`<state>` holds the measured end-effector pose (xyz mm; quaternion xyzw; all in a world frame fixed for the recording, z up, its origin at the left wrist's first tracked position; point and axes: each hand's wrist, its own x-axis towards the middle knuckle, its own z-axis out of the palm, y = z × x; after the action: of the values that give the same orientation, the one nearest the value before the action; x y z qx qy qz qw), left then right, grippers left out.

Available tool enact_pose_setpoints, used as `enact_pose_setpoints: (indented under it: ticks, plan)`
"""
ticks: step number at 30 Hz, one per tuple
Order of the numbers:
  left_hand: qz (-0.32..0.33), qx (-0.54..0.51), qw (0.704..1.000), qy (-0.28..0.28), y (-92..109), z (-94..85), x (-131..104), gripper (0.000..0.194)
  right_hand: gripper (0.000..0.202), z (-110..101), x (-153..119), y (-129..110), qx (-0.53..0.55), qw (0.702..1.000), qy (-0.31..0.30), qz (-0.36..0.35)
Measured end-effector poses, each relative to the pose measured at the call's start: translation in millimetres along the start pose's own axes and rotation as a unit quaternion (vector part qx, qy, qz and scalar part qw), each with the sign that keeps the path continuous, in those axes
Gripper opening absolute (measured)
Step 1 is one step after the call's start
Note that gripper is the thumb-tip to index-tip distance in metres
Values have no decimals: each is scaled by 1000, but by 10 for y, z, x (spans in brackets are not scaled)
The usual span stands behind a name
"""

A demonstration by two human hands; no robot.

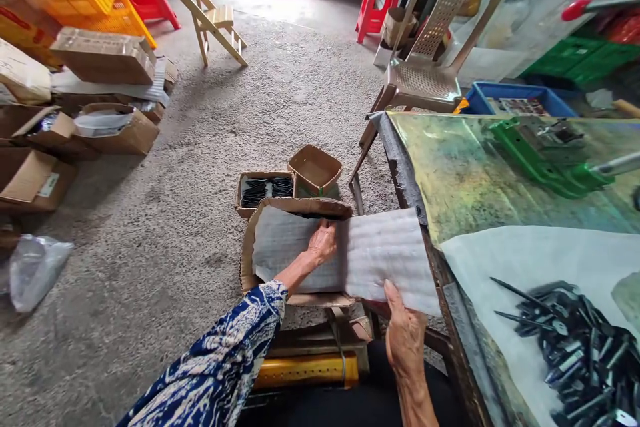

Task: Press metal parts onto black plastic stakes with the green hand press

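A sheet of white foam [385, 247] lies partly in an open cardboard box [249, 267] and reaches out over its right side toward the table. My right hand [406, 333] pinches the sheet's near right part, thumb on top. Inside the box, my left hand [323, 241] is closed at the sheet's far edge; its fingertips are partly hidden, and what they grip cannot be made out. Just beyond the box stand a smaller carton [239, 197] of black pieces and a brown bin [316, 170].
On the right, a table [450, 167] bears a green metal tool [545, 157] and a pile of black parts [585, 353]. A plastic chair [425, 80] stands behind it. Cartons [105, 57] are at the left, with a wooden folding stand [215, 17] farther back.
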<state>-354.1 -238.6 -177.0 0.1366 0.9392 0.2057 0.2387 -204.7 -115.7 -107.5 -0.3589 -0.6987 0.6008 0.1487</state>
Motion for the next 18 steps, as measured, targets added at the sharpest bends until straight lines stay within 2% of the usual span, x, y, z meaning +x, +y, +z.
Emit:
enact_pose_setpoints:
  ticks: [3, 6, 13, 18]
  plan:
    - [23, -39, 998, 45, 27, -49, 111, 60, 62, -96, 19, -100, 81, 996, -6, 41]
    - [50, -69, 995, 51, 27, -70, 221, 62, 82, -147, 2, -235, 169, 981, -20, 92]
    - [52, -78, 995, 44, -4, -113, 282, 46, 94, -235, -23, -362, 222, 967, -7, 122]
    - [98, -93, 990, 49, -3, -244, 206, 18, 89, -240, -47, -387, 257, 957, 12, 136]
